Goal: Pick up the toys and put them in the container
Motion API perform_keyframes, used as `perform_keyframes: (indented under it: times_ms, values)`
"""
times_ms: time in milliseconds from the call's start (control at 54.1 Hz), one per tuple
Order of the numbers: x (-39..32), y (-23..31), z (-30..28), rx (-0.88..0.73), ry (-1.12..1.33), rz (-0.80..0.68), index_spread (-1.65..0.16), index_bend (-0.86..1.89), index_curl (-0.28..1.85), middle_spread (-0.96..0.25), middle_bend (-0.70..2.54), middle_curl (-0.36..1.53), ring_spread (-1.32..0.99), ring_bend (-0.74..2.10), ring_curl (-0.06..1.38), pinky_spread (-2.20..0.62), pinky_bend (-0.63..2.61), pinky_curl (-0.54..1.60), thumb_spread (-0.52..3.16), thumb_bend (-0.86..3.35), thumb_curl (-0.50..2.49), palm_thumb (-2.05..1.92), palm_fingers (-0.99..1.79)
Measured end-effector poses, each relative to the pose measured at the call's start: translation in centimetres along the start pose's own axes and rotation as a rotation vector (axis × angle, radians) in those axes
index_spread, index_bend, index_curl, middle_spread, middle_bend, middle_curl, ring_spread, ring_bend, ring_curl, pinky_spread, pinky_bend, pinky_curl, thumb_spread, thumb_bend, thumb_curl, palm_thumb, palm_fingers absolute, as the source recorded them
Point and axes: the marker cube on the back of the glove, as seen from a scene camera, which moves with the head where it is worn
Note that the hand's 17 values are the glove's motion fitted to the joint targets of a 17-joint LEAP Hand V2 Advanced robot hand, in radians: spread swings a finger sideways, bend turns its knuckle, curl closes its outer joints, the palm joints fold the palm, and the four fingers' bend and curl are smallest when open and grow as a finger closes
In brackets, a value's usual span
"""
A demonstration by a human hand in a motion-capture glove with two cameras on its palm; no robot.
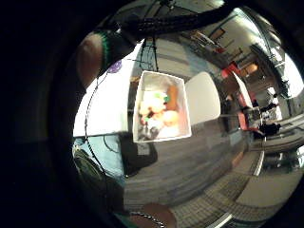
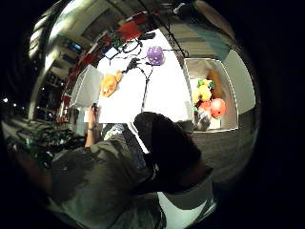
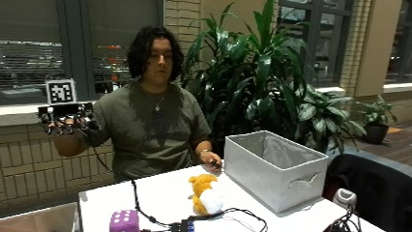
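Toys wait on the white table (image 3: 161, 193): a soft orange plush animal (image 3: 205, 192) with a white belly lies at lower centre of the outside view, and a purple fuzzy cube (image 3: 124, 221) with pale dots sits lower left. My gloved right hand (image 3: 64, 119) is raised at the left edge, fingers curled downward, holding nothing. My bare left hand (image 3: 211, 161) rests by the grey fabric box (image 3: 277, 169). The white rectangular container (image 2: 209, 95) with colourful rounded toys inside appears in the thumb side palm view.

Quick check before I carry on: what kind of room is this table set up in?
Probably an office or campus lobby at night: brick wall under big dark windows, large potted plants behind the white table, and tiled floor beyond.
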Motion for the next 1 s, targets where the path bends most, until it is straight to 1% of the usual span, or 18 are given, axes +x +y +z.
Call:
perform_keyframes:
  times_ms: [93, 185, 296, 352, 444, 537, 611, 703, 777, 796, 851, 925, 999]
  values:
    - [0.2, 0.0, 0.0, -0.03, -0.008, -0.038, -0.23, 0.17, 0.07, -0.07, 0.18, 0.05, -0.11, 0.32, 0.07, 0.0, 0.51, 0.15, 0.69, -0.03, 0.03, -0.05, 0.33]
    - [0.2, 0.1, 0.1, -0.092, -0.015, -0.059, -0.29, 0.17, 0.11, -0.09, 0.19, 0.08, -0.14, 0.35, 0.1, 0.01, 0.55, 0.19, 0.91, -0.04, 0.05, -0.06, 0.3]
    - [-0.1, -1.6, 1.1, -0.002, -0.025, 0.014, -0.33, 0.18, 0.14, -0.1, 0.19, 0.12, -0.17, 0.38, 0.12, 0.01, 0.57, 0.22, 1.06, -0.04, 0.08, -0.06, 0.28]
    - [-0.2, -2.2, 1.5, 0.018, -0.048, -0.023, -0.34, 0.18, 0.15, -0.1, 0.19, 0.13, -0.18, 0.38, 0.12, 0.01, 0.58, 0.23, 1.11, -0.04, 0.09, -0.06, 0.27]
    - [-0.5, -3.2, 2.4, -0.036, -0.093, -0.123, -0.36, 0.18, 0.17, -0.11, 0.19, 0.16, -0.19, 0.4, 0.13, 0.01, 0.6, 0.24, 1.16, -0.05, 0.11, -0.07, 0.27]
    - [-1.8, -6.7, 4.6, 0.034, -0.146, -0.161, -0.37, 0.19, 0.2, -0.11, 0.19, 0.18, -0.2, 0.43, 0.15, 0.0, 0.6, 0.25, 1.21, -0.04, 0.12, -0.06, 0.28]
    - [-3.2, -9.7, 6.5, 0.007, -0.182, -0.186, -0.37, 0.18, 0.21, -0.11, 0.2, 0.2, -0.2, 0.45, 0.15, 0.0, 0.61, 0.26, 1.25, -0.04, 0.13, -0.06, 0.28]
    - [-5.5, -14.9, 9.9, 0.025, -0.223, -0.122, -0.37, 0.18, 0.23, -0.12, 0.2, 0.21, -0.21, 0.46, 0.16, 0.0, 0.62, 0.27, 1.29, -0.03, 0.14, -0.04, 0.29]
    - [-6.5, -18.6, 12.9, 0.069, -0.259, -0.186, -0.38, 0.2, 0.25, -0.12, 0.2, 0.23, -0.22, 0.46, 0.16, -0.01, 0.63, 0.28, 1.34, -0.01, 0.16, -0.02, 0.31]
    - [-6.9, -19.4, 13.7, 0.071, -0.272, -0.156, -0.38, 0.2, 0.25, -0.13, 0.2, 0.23, -0.22, 0.46, 0.16, -0.01, 0.63, 0.28, 1.35, -0.01, 0.16, -0.02, 0.31]
    - [-8.4, -21.9, 16.0, 0.088, -0.314, -0.005, -0.38, 0.24, 0.27, -0.13, 0.18, 0.23, -0.22, 0.42, 0.16, -0.02, 0.65, 0.29, 1.38, 0.0, 0.17, 0.0, 0.31]
    - [-9.5, -24.2, 18.9, 0.066, -0.346, 0.009, -0.39, 0.28, 0.3, -0.13, 0.17, 0.24, -0.22, 0.39, 0.15, -0.04, 0.67, 0.3, 1.4, 0.0, 0.19, 0.02, 0.3]
    - [-10.5, -26.1, 21.8, -0.018, -0.294, 0.059, -0.39, 0.3, 0.32, -0.13, 0.16, 0.24, -0.21, 0.37, 0.15, -0.04, 0.69, 0.31, 1.42, 0.02, 0.22, 0.06, 0.28]
